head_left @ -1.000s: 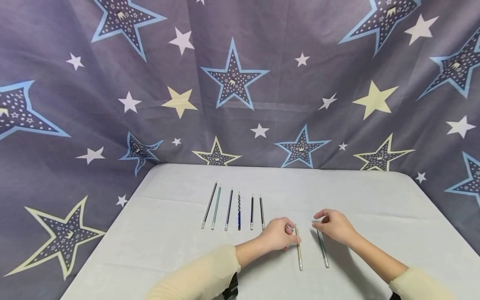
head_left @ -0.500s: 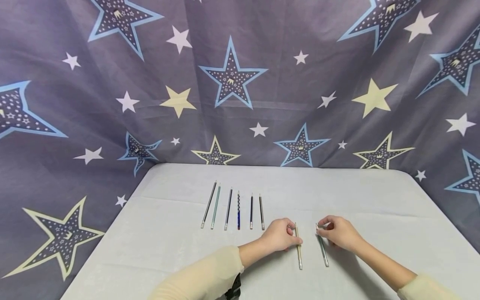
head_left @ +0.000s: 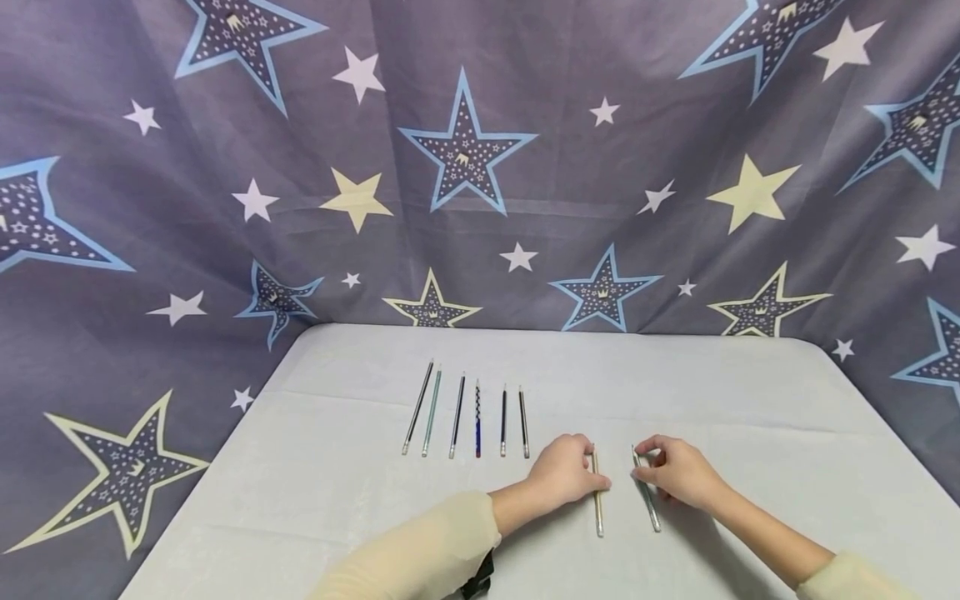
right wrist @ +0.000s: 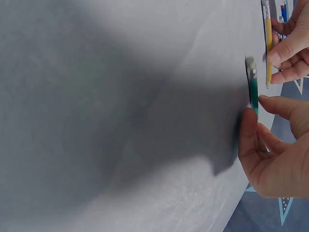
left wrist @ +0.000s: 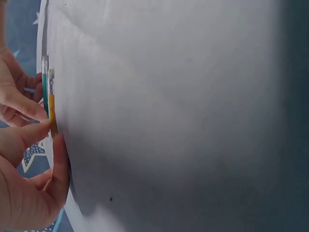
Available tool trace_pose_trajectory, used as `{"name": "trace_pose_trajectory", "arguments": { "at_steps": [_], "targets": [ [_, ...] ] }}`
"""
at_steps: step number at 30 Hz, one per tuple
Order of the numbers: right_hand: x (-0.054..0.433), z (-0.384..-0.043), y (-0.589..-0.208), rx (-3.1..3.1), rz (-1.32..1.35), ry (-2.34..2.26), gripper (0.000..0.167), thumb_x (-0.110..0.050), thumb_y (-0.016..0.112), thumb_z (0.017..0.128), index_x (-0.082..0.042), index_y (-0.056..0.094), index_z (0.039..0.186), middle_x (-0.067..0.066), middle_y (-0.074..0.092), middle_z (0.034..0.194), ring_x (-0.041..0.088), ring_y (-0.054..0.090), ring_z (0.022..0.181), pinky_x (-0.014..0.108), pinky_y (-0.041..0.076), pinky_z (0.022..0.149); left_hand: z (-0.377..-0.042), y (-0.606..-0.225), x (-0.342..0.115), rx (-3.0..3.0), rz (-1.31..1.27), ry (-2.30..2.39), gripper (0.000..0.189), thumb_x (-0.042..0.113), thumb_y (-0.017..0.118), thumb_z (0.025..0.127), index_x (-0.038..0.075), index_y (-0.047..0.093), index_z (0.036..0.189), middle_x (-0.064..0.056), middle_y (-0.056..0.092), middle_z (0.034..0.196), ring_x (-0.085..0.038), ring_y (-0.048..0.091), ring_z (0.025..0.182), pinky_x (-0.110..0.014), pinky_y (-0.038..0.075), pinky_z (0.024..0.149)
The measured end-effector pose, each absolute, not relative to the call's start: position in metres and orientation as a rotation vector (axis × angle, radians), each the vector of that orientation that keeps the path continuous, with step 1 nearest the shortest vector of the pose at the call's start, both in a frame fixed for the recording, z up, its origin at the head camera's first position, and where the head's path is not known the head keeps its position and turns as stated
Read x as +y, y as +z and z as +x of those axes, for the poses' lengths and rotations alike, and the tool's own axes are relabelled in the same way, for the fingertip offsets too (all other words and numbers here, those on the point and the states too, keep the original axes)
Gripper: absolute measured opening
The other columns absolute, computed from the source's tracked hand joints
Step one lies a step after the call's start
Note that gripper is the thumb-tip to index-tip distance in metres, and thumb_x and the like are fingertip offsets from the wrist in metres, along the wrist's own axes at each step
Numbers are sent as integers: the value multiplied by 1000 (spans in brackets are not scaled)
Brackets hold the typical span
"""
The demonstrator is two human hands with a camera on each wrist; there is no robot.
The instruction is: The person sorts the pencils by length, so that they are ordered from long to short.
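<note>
In the head view, my left hand (head_left: pixel 564 472) pinches a yellow pencil (head_left: pixel 599 515) near its upper half, thumb on one side and fingers on the other. To the right, my right hand (head_left: pixel 681 472) holds a dark green pencil (head_left: pixel 649 506) between thumb and fingers near its far end. Both pencils lie roughly lengthwise, eraser ends toward me, a hand's gap or less between them. The left wrist view shows the thumb and a finger on the yellow pencil (left wrist: pixel 52 107). Seen from the right wrist, the green pencil (right wrist: pixel 253 88) sits between thumb and fingertip.
Left of the hands, several pencils lie in a spaced row, among them a teal pencil (head_left: pixel 432 414) and a blue patterned pencil (head_left: pixel 477 421). A pale cloth covers the table (head_left: pixel 300 500). Behind it hangs a star-printed curtain (head_left: pixel 510 292).
My right hand has come down and toward me, and its fingers have closed on the green pencil. The left hand has shifted slightly right, staying at the yellow pencil.
</note>
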State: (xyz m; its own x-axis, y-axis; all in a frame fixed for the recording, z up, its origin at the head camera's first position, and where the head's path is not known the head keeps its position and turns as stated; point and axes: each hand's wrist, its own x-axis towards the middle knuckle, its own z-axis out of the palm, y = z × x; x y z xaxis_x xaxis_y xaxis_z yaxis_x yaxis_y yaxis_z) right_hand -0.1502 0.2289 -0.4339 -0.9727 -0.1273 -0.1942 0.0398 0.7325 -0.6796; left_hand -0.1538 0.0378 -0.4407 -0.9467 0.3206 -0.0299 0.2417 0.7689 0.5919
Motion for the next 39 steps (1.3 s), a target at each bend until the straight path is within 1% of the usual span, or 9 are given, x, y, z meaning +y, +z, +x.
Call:
{"name": "trace_pose_trajectory", "arguments": {
  "at_steps": [3, 7, 12, 15, 21, 27, 30, 34, 39],
  "targets": [
    [228, -149, -435, 2702, -73, -1082, 38, -12, 72, 78, 1, 59, 111, 4, 53, 68, 15, 53, 48, 29, 49, 42, -154, -440, 38, 2833, 456, 911, 42, 27, 78, 72, 4, 65, 105, 6, 55, 71, -5, 48, 64, -15, 41, 56],
    [227, -148, -434, 2698, -82, -1092, 38, -10, 71, 78, 0, 58, 112, 4, 52, 70, 15, 52, 49, 29, 50, 42, -154, -440, 38, 2781, 424, 980, 42, 16, 74, 74, 0, 63, 111, 6, 54, 69, -3, 48, 57, -13, 41, 52],
    [227, -148, -433, 2695, -73, -1085, 36, -6, 69, 79, 0, 58, 113, 5, 51, 72, 16, 51, 50, 28, 51, 43, -153, -441, 38, 2665, 340, 1146, 42, 7, 69, 75, -2, 60, 115, 5, 57, 70, -1, 50, 42, -14, 45, 39],
    [228, -148, -433, 2687, -65, -1087, 35, -5, 68, 79, 1, 58, 113, 6, 52, 72, 16, 51, 50, 28, 51, 43, -153, -441, 38, 2618, 313, 1210, 39, 5, 68, 76, -4, 60, 113, 2, 60, 72, -3, 51, 39, -15, 46, 36],
    [231, -148, -430, 2660, -64, -1109, 37, -6, 67, 80, 4, 57, 114, 6, 54, 73, 17, 52, 51, 29, 52, 44, -152, -438, 33, 2526, 280, 1319, 33, 5, 67, 79, -3, 61, 110, 1, 60, 74, -6, 54, 47, -17, 49, 38],
    [231, -150, -427, 2614, -57, -1197, 40, -9, 65, 84, 5, 54, 120, 5, 53, 72, 16, 51, 55, 30, 53, 47, -156, -442, 29, 2443, 212, 1469, 25, 4, 66, 77, 0, 64, 102, 5, 54, 72, -5, 51, 52, -19, 52, 41],
    [229, -150, -426, 2576, -54, -1277, 41, -9, 64, 84, 5, 53, 122, 6, 54, 74, 16, 52, 58, 31, 54, 49, -157, -444, 28, 2346, 174, 1575, 22, 2, 64, 78, 2, 64, 100, 6, 52, 71, -6, 50, 53, -22, 53, 42],
    [225, -152, -424, 2516, -21, -1375, 43, -10, 63, 86, 3, 51, 125, 7, 54, 79, 15, 52, 63, 30, 56, 52, -156, -444, 25, 2196, 97, 1726, 23, -2, 62, 77, 3, 64, 100, 3, 53, 75, -7, 52, 55, -26, 56, 46],
    [220, -153, -422, 2431, 14, -1489, 45, -11, 64, 86, 2, 49, 127, 5, 53, 79, 13, 53, 63, 32, 58, 57, -157, -441, 21, 2102, 14, 1865, 29, -4, 60, 75, 3, 63, 104, -1, 57, 82, -9, 56, 61, -28, 59, 51]
  ]
}}
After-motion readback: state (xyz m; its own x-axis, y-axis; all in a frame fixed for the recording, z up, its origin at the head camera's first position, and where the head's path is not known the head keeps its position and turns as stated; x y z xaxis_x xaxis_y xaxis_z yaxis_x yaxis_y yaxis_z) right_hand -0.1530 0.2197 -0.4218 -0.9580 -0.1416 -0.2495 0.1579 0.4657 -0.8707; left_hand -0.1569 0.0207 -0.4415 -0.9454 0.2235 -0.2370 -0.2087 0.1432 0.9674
